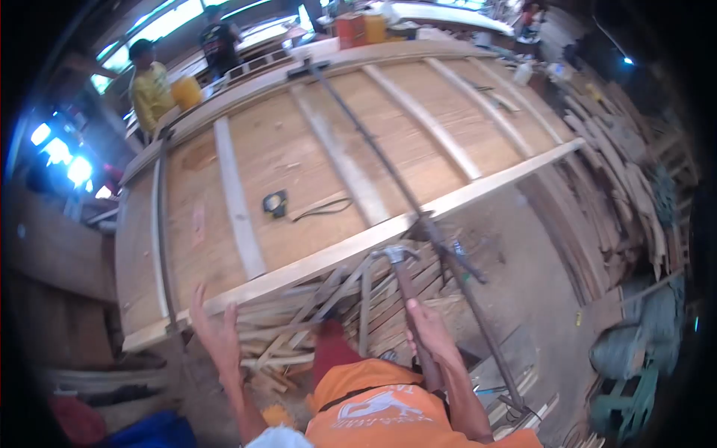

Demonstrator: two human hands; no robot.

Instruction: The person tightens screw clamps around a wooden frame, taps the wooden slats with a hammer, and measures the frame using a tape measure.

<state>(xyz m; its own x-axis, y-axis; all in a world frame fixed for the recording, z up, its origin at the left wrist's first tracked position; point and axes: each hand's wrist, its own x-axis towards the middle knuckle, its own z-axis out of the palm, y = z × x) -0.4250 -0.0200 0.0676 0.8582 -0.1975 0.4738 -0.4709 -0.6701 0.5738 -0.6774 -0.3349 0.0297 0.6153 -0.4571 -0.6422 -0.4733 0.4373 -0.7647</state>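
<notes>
My right hand (pixel 433 328) is wrapped round the handle of a claw hammer (pixel 404 280), its metal head up beside the near edge of a large wooden frame. My left hand (pixel 216 332) has its fingers apart and nothing in them, at the near rail (pixel 299 270); whether they touch the wood I cannot tell. Pale slats (pixel 237 198) cross the plywood panel (pixel 198 224). One long bar clamp (pixel 366 134) spans the frame in the middle, another (pixel 165 224) at the left. On the panel lie a tape measure (pixel 274 204) and a thin dark loop (pixel 323 209).
Scrap wood sticks (pixel 299 328) lie in a heap under the near rail. Stacked boards (pixel 597 201) line the right, above a green machine (pixel 624 396). Two people (pixel 149 89) are beyond the frame at the far left. An orange container (pixel 349 31) stands at the back.
</notes>
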